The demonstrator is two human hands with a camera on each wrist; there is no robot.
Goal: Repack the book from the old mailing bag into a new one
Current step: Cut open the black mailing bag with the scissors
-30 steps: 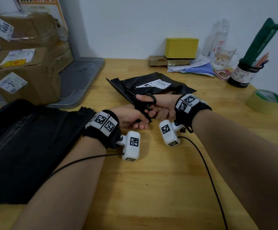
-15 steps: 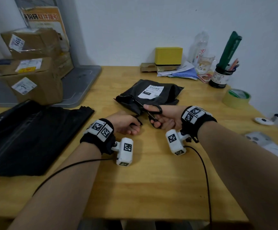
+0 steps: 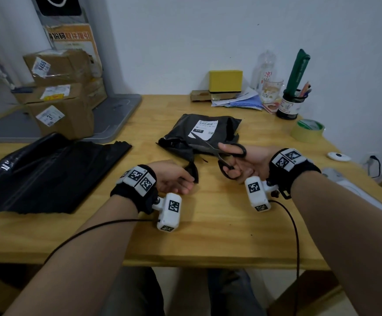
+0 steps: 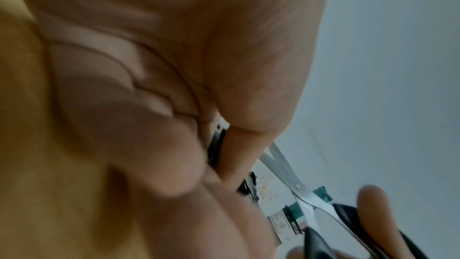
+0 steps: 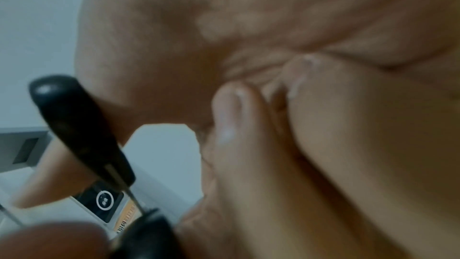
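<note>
Once the cut had run through the near end of the old mailing bag (image 3: 208, 133), my left hand (image 3: 174, 177) came away toward me with a black strip of plastic (image 3: 193, 171) pinched between thumb and forefinger. Half a second earlier that hand was still up against the bag's edge, right beside the blades; now the strip hung apart from the bag, clear of it. My right hand (image 3: 242, 161) held the scissors (image 3: 226, 156), thumb through the upper loop and fingers curled through the lower, blades parted and the tips lying over the bag's near edge below the white label. The bag rested on the counter (image 3: 208, 236), mid-depth, bulging; the book itself was not visible, presumably still inside. New black bags (image 3: 48, 169) lay flat at my left, untouched.

Judgement: the end now looks opened, ragged at the near-left corner. Next I would need both hands free, so scissors and offcut go down first, then the book slides out. Risk: open blades near the contents.
</note>
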